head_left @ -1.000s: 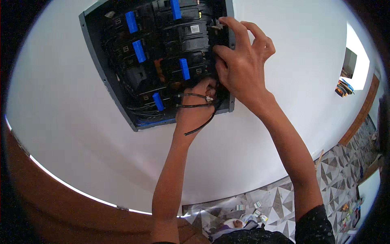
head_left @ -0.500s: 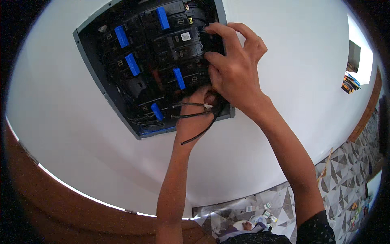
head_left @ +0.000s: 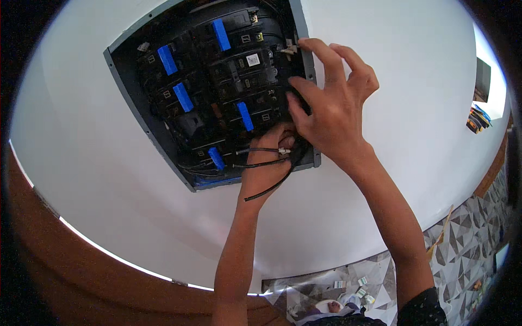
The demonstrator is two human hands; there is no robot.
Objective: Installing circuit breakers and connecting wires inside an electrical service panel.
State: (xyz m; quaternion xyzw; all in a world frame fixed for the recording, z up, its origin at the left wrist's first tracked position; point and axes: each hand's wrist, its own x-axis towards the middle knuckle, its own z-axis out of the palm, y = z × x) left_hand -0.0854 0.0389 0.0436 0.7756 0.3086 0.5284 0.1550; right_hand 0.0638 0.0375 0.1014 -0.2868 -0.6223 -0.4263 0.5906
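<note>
A dark electrical panel box (head_left: 193,188) is set in the white wall, with rows of black circuit breakers (head_left: 223,70) and several blue breaker handles (head_left: 246,116) inside. At its lower right corner, my left hand (head_left: 270,149) is closed on black wires (head_left: 270,191); loose ends hang across its back and wrist. The fingertips are partly hidden among the wires. My right hand (head_left: 331,100) is at the box's right edge, thumb and fingers curved apart, with nothing visible between them. Beside its index fingertip, light-coloured wire ends (head_left: 290,49) show inside the box.
White wall (head_left: 402,136) surrounds the box, and a brown surface (head_left: 109,271) curves along the lower left. Small boxes (head_left: 361,282) lie on the patterned tile floor (head_left: 462,261) below. At the far right, hand tools (head_left: 478,118) sit in a wall opening.
The view has shifted slightly. My right hand has drawn back a little to the right, its fingers more apart, and light wire ends now show by it. My left hand keeps its hold.
</note>
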